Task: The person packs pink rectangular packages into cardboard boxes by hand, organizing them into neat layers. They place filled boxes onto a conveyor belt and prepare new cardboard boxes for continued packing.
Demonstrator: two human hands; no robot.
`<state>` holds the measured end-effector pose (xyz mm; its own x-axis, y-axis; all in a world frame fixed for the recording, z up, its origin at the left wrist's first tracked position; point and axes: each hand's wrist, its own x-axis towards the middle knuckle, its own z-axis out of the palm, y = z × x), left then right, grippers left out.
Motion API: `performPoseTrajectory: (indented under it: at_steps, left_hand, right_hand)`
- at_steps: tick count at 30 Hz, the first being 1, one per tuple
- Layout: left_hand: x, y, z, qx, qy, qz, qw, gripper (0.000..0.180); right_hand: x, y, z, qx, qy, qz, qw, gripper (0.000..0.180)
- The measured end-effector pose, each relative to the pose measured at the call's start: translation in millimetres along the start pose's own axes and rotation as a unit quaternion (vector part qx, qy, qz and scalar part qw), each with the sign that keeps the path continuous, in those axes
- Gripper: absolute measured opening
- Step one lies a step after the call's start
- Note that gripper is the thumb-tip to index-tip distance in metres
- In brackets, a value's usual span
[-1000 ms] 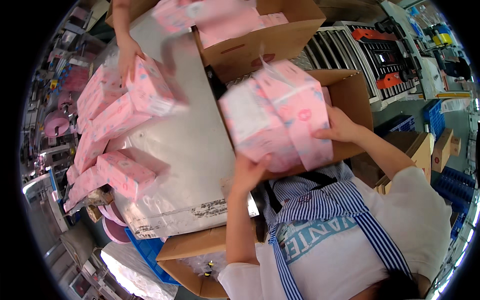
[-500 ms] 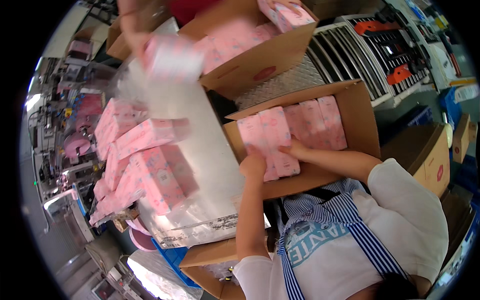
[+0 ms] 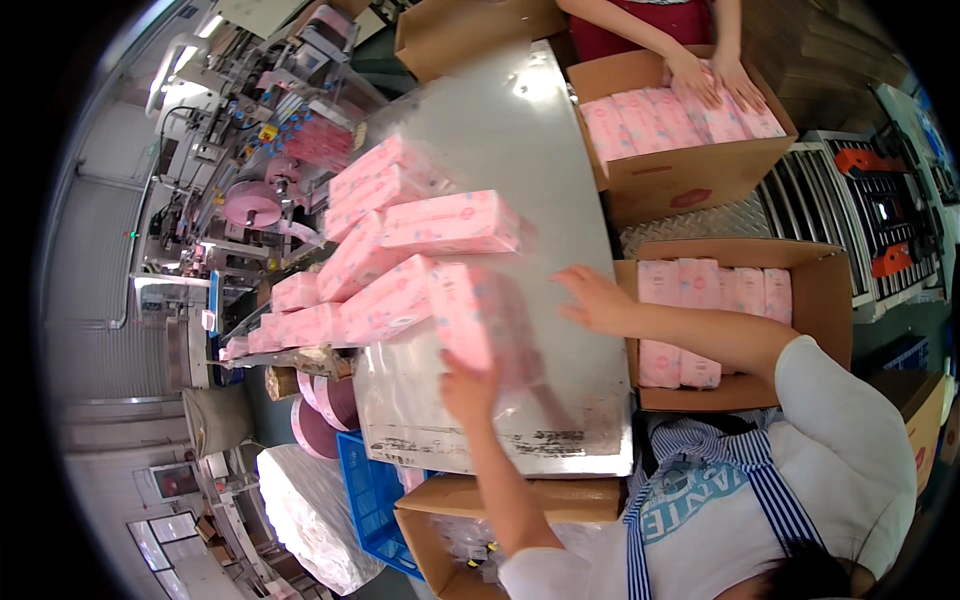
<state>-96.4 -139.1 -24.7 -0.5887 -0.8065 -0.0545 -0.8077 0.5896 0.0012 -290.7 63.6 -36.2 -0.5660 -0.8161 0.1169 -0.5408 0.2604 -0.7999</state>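
Pink pile [image 3: 385, 303]: heaped left of and beyond the left grip [image 3: 467, 388], mostly on the table [image 3: 510, 140].
Near pack [image 3: 462, 310]: just beyond the left grip and touching it, its right side blurred.
Left grip: at the pack's near end; whether its fingers close round it, I cannot tell.
Right grip [image 3: 597, 300]: fingers spread wide, holding nothing, right of the near pack.
Open carton [image 3: 822, 310]: right of the right grip, pink packs [image 3: 660, 320] lined up inside.
Risk: a one-sided hold could let the near pack tip or slip.
Change: half a second ago both grips were on packs in the carton; now both are over the table.
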Motion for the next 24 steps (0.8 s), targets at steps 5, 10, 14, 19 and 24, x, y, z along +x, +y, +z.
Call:
performPoseTrajectory:
  at_steps: [5, 10, 14, 19, 24]
  left_hand:
    - [10.7, 2.8, -26.2, -0.26, -0.022, -0.06, 0.963, 0.081]
    - [66.3, -22.7, -63.7, -0.084, -0.121, -0.095, 0.984, 0.071]
    - [17.9, -21.0, -30.4, -0.082, 0.039, -0.086, 0.992, 0.079]
    - [-76.5, -34.0, 29.6, -0.43, 0.128, -0.183, 0.875, 0.085]
    - [-122.5, -23.5, 12.0, -0.745, 0.039, -0.229, 0.625, 0.08]
  right_hand:
    - [32.5, -69.8, 62.3, 0.03, -0.156, 0.007, 0.987, 0.08]
    - [54.9, -64.0, 101.0, -0.002, -0.252, -0.18, 0.951, 0.082]
    - [137.2, -85.3, 95.7, -0.279, 0.043, -0.3, 0.911, 0.082]
    - [166.4, -116.4, 74.1, -0.32, -0.319, -0.157, 0.878, 0.087]
    - [164.2, -127.0, 106.0, -0.163, -0.419, -0.178, 0.875, 0.084]
